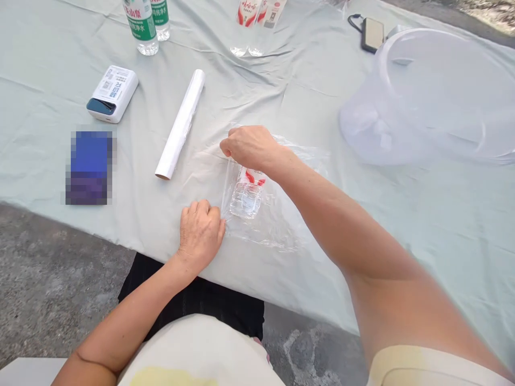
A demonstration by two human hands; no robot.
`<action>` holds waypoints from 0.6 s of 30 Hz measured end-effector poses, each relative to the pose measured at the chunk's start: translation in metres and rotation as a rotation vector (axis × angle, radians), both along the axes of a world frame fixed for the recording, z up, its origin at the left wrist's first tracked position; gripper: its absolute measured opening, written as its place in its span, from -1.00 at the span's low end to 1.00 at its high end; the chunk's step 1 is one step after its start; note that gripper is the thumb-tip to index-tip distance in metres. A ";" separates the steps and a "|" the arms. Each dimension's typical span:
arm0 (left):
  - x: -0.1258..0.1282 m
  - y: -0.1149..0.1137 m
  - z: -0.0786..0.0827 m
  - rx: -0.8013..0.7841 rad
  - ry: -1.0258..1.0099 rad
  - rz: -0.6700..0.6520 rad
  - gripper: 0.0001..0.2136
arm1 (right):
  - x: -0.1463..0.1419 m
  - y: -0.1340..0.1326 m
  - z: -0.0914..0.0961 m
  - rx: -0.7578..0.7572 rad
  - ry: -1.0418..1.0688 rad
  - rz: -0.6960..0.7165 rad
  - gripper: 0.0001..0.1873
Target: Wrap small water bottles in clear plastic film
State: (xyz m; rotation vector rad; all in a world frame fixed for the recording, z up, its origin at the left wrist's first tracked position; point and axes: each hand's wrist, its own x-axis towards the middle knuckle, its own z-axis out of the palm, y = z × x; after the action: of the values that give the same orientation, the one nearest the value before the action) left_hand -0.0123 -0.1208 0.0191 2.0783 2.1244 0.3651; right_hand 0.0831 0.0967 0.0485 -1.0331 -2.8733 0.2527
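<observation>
A small clear water bottle (246, 199) with a red-and-white label lies on a thin sheet of clear plastic film (277, 230) in front of me. My right hand (251, 145) is closed on the far left corner of the film, and that hand and wrist cover the bottle's upper end. Closer to the table's front edge, my left hand (202, 228) pinches the film's near left corner. The film's left edge runs taut between both hands. To the left of the film rests a white roll of plastic film (181, 126), apart from both hands.
A white power bank (112, 94) and a blurred blue item (89, 167) lie at left. Upright water bottles (140, 27) and further bottles (249, 27) stand at the back. At right are a large translucent plastic bag (402, 107) and a small black-edged device (372, 35).
</observation>
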 end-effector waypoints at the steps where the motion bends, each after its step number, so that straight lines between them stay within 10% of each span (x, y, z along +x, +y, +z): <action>1: 0.002 -0.003 -0.003 0.062 -0.046 0.004 -0.86 | 0.004 0.000 0.000 -0.004 0.008 -0.007 -0.77; 11: 0.024 -0.006 -0.010 0.612 -0.310 -0.174 -0.87 | 0.081 -0.042 0.019 -0.084 0.364 -0.315 -0.74; 18: 0.065 0.005 -0.006 0.555 -0.163 -0.540 -0.91 | 0.122 -0.052 -0.008 -0.247 0.602 -0.564 -0.72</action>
State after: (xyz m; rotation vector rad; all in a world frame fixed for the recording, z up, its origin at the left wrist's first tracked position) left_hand 0.0526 -0.1159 0.0131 2.6766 1.3846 1.0875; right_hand 0.2049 0.0448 0.0405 -1.4477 -1.9682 0.7322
